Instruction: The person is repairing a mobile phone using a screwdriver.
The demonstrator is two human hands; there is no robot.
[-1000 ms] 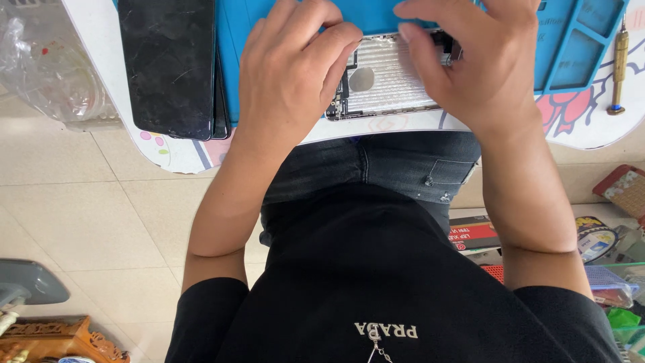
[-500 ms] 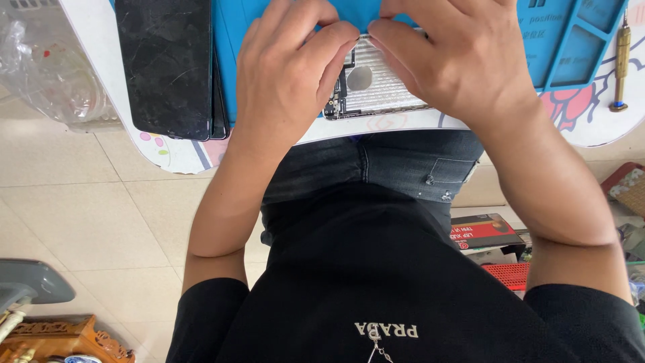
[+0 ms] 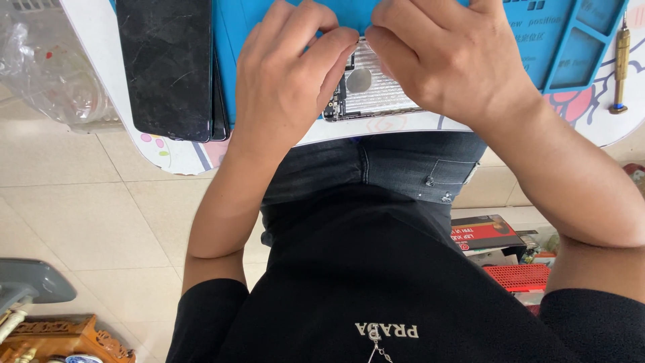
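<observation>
An opened phone body (image 3: 368,91) with a silvery inner plate and a round coin-like part lies on a blue work mat (image 3: 537,40) at the table's near edge. My left hand (image 3: 285,74) rests on the phone's left side, fingers curled over it. My right hand (image 3: 447,57) covers its right side, fingertips meeting the left hand's above the phone. Both hands press on the phone; most of it is hidden under them.
A cracked black phone screen (image 3: 166,64) lies left on the mat's edge. A clear plastic bag (image 3: 50,67) sits far left. A small screwdriver (image 3: 621,57) lies at the right. Boxes and a red basket (image 3: 517,275) stand on the tiled floor.
My right hand has slid left over the phone until its fingertips meet my left hand's. The view has shifted slightly.
</observation>
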